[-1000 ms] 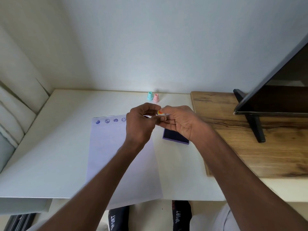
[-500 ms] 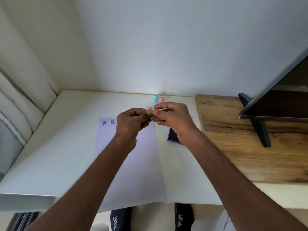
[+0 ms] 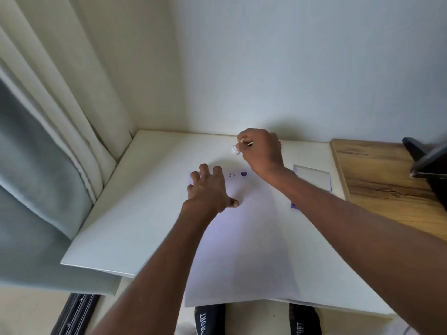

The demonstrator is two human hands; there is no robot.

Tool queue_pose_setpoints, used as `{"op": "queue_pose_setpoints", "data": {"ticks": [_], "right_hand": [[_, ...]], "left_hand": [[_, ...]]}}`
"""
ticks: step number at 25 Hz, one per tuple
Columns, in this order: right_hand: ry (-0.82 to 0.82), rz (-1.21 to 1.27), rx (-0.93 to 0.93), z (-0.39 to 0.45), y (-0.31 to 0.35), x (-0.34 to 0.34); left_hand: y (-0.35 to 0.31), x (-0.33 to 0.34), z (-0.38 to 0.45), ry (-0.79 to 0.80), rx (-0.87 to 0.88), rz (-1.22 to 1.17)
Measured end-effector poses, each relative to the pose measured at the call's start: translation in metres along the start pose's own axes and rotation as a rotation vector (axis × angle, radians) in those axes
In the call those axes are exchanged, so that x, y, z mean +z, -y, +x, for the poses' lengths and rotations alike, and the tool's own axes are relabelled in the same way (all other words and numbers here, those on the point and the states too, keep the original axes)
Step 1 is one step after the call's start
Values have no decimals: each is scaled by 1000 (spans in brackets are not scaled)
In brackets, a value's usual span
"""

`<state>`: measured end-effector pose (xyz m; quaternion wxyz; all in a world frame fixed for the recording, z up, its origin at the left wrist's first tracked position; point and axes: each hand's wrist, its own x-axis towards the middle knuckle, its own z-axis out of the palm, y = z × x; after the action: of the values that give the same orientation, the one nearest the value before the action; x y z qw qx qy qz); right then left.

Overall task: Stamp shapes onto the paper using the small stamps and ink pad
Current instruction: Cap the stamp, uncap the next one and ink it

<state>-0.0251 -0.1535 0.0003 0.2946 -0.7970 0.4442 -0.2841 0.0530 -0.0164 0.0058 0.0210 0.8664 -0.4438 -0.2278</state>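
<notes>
- Nearest to the camera, below the tabletop edge, two dark shoes with white "SPORT" lettering stand on the floor.
- A white sheet of paper lies flat on the white tabletop, and its near edge reaches a little over the tabletop edge.
- The left hand lies palm down on the far left part of the paper. Its fingers are spread and released, they grasp nothing, and they cover the far left corner of the sheet.
- Just to the right of these fingers, along the far edge of the paper, there are two purple prints: a smiley face and a filled heart.
- To the right of the paper, partly hidden behind the right forearm, lies the ink pad. Its surface looks pale from reflection, with a purple corner at the near side.
- The right hand is beyond the far edge of the paper, near the wall. Its fingers are clenched around a small white stamp, and a thin orange part shows above it. I cannot tell if the stamp touches the tabletop.
- At the far right is a wooden surface with a dark stand on it. At the left hang curtains.
</notes>
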Motion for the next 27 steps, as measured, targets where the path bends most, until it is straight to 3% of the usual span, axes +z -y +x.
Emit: {"op": "queue_pose_setpoints", "data": {"ticks": [6, 12, 14, 16, 19, 21, 23, 27], "right_hand": [[163, -182, -112, 16, 9, 45], [245, -254, -184, 5, 8, 39], [178, -190, -184, 0, 6, 27], [-16, -141, -197, -9, -5, 6], [-231, -152, -115, -13, -40, -33], [-232, -191, 50, -8, -61, -51], [-131, -267, 154, 0, -76, -59], [-6, -269, 128, 16, -87, -52]], "left_hand": [[-2, 2, 0, -12, 12, 15], [-3, 3, 2, -12, 5, 3], [-5, 4, 5, -11, 4, 41], [-9, 3, 7, -43, 12, 45], [-23, 4, 9, -214, 96, -21], [-38, 9, 9, -249, 204, -90], [-55, 16, 7, -207, 282, -100], [-71, 30, 9, -155, 317, 11]]}}
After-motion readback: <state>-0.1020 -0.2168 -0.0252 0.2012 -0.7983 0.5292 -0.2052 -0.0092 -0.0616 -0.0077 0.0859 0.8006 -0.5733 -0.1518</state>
